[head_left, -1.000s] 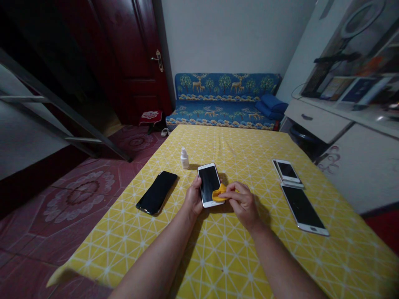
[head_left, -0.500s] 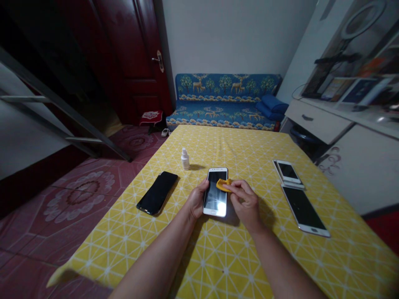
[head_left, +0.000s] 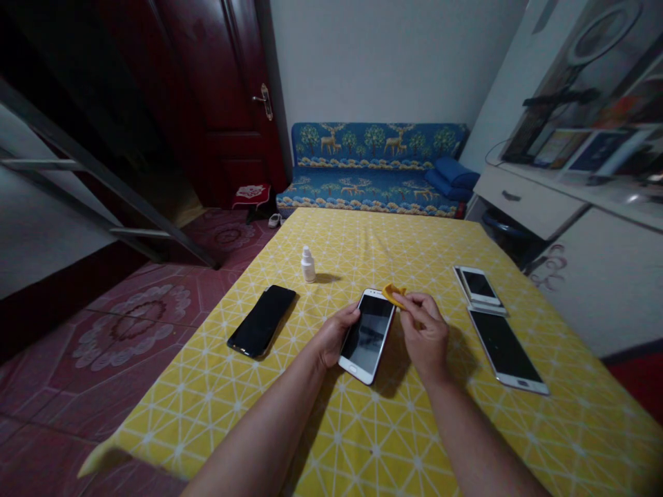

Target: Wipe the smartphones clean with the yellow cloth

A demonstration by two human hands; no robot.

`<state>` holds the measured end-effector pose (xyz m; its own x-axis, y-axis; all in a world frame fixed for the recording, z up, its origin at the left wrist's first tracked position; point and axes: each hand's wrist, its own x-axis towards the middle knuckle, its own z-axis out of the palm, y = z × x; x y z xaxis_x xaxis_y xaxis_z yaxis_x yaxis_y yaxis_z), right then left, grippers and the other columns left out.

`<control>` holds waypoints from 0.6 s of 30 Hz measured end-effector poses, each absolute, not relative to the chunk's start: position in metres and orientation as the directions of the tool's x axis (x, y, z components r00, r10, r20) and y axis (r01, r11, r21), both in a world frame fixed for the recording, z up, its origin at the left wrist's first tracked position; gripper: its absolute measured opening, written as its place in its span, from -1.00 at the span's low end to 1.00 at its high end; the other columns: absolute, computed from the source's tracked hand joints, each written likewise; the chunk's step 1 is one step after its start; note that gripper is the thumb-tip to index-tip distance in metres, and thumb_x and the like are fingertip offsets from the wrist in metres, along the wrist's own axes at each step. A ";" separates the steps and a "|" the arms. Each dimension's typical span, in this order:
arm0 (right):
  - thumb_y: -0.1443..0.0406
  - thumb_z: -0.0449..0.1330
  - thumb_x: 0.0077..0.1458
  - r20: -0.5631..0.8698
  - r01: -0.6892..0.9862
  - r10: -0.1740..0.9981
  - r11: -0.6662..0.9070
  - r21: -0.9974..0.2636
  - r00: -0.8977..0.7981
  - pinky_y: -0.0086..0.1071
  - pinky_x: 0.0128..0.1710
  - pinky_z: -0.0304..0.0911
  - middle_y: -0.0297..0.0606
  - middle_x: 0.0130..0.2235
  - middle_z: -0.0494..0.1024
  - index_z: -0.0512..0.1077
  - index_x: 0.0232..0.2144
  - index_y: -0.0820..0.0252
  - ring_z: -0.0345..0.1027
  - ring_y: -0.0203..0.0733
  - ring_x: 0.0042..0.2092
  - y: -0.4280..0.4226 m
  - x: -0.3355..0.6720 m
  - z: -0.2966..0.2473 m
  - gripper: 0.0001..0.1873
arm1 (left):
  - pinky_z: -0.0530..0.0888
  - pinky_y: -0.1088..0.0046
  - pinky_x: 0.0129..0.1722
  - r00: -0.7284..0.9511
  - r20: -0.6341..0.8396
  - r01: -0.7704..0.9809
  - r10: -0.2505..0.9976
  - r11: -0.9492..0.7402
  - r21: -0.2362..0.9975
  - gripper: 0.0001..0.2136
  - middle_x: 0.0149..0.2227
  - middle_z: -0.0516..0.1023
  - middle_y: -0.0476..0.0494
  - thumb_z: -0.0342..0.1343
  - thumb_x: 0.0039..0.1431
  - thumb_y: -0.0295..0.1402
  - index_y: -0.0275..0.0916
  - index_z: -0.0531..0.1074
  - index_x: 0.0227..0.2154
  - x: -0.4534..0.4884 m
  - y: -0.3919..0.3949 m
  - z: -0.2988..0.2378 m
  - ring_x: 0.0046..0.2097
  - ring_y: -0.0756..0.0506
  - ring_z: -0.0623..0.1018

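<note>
My left hand [head_left: 336, 336] grips a white smartphone [head_left: 367, 336] by its lower left edge, tilted with its dark screen facing up. My right hand [head_left: 425, 328] is just right of the phone's top corner. Its fingertips pinch a small yellow cloth [head_left: 394, 295] that touches the phone's upper edge. A black smartphone [head_left: 262, 321] lies face up left of my left hand. To the right of my right hand is a white-framed phone [head_left: 505, 352], and beyond it a smaller white phone [head_left: 479, 286] rests on another device.
A small white dropper bottle [head_left: 308, 266] stands on the yellow patterned tablecloth [head_left: 362, 238] beyond the hands. A blue deer-patterned sofa [head_left: 373, 190] sits behind the table. A dark red door [head_left: 222, 103] is at left, and white cabinets [head_left: 528, 195] are at right.
The white phone has moved right and now tilts with its top leaning right. The yellow cloth has moved to the phone's top edge, and my right hand has moved up with it.
</note>
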<state>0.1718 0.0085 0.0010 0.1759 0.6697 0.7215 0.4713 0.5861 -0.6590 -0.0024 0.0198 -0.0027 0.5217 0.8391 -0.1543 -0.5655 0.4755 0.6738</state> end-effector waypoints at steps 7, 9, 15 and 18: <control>0.37 0.11 0.11 0.575 0.277 0.789 0.515 -0.811 0.217 -0.26 -0.13 0.33 -0.23 -0.21 0.49 0.59 -0.24 0.07 0.38 -0.15 -0.11 0.010 0.181 0.003 -0.72 | 0.43 0.41 -0.20 0.638 -0.115 -0.494 0.761 0.519 0.698 -0.65 -0.15 0.61 -0.28 0.22 0.10 -0.34 -0.30 0.50 -0.04 -0.001 0.016 -0.002 -0.25 -0.12 0.60; 0.37 0.12 0.08 0.536 0.162 0.822 0.512 -0.844 0.193 -0.26 -0.14 0.33 -0.23 -0.22 0.50 0.60 -0.26 0.07 0.38 -0.13 -0.10 0.012 0.184 0.000 -0.73 | 0.43 0.43 -0.19 0.656 -0.122 -0.483 0.745 0.538 0.691 -0.68 -0.18 0.62 -0.27 0.21 0.10 -0.36 -0.31 0.52 -0.06 -0.001 0.014 0.000 -0.26 -0.11 0.59; 0.38 0.17 0.01 0.440 -0.028 0.886 0.448 -0.894 0.145 -0.29 -0.13 0.31 -0.26 -0.17 0.51 0.60 -0.27 0.04 0.38 -0.14 -0.07 0.014 0.183 -0.005 -0.74 | 0.42 0.47 -0.28 0.678 -0.171 -0.465 0.715 0.597 0.654 -0.79 -0.33 0.61 -0.23 0.22 0.10 -0.34 -0.37 0.56 -0.24 -0.005 0.015 -0.002 -0.37 -0.05 0.56; 0.34 0.22 -0.02 0.366 -0.081 0.923 0.377 -0.923 0.122 -0.31 -0.11 0.31 -0.30 -0.19 0.52 0.60 -0.27 0.03 0.39 -0.16 -0.09 0.014 0.181 -0.003 -0.77 | 0.43 0.47 -0.32 0.664 -0.229 -0.443 0.711 0.622 0.646 -0.81 -0.37 0.59 -0.20 0.23 0.08 -0.34 -0.38 0.55 -0.30 -0.007 0.015 -0.007 -0.41 -0.04 0.55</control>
<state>0.1805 0.0143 -0.0032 0.1218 0.9226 0.3661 -0.0811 0.3769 -0.9227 -0.0066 0.0154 -0.0067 0.6645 0.7113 -0.2292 -0.4427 0.6218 0.6461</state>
